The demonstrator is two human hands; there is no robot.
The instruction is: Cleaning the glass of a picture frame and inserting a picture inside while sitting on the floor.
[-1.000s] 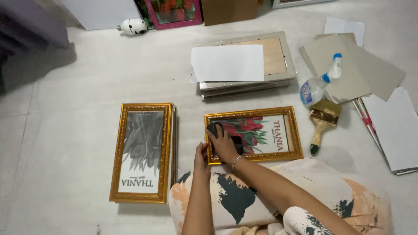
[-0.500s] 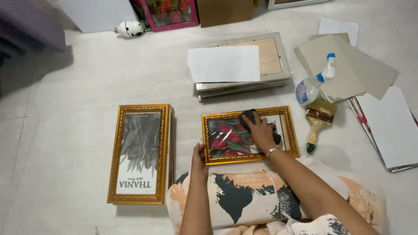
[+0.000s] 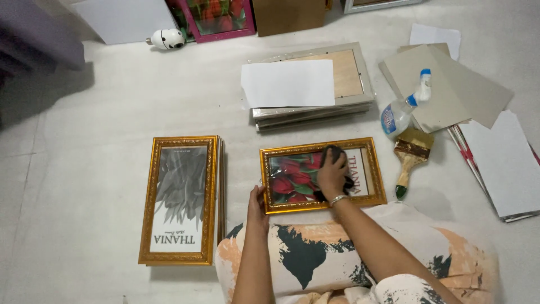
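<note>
Seen from above, a person sits on a pale floor wiping the glass of a gold-framed picture of red flowers (image 3: 322, 175), which lies flat just in front of their knees. The right hand (image 3: 333, 175) presses a dark cloth (image 3: 335, 153) onto the glass, fingers curled over it. The left hand (image 3: 257, 201) steadies the frame's near left corner, fingers closed on its edge. This looks like the cleaning step, mid-wipe. Covering the rest of the glass calls for firm bracing by the left hand. A stack of gold frames (image 3: 181, 200) lies to the left; a spray bottle (image 3: 404, 108) and paintbrush (image 3: 410, 157) lie to the right.
</note>
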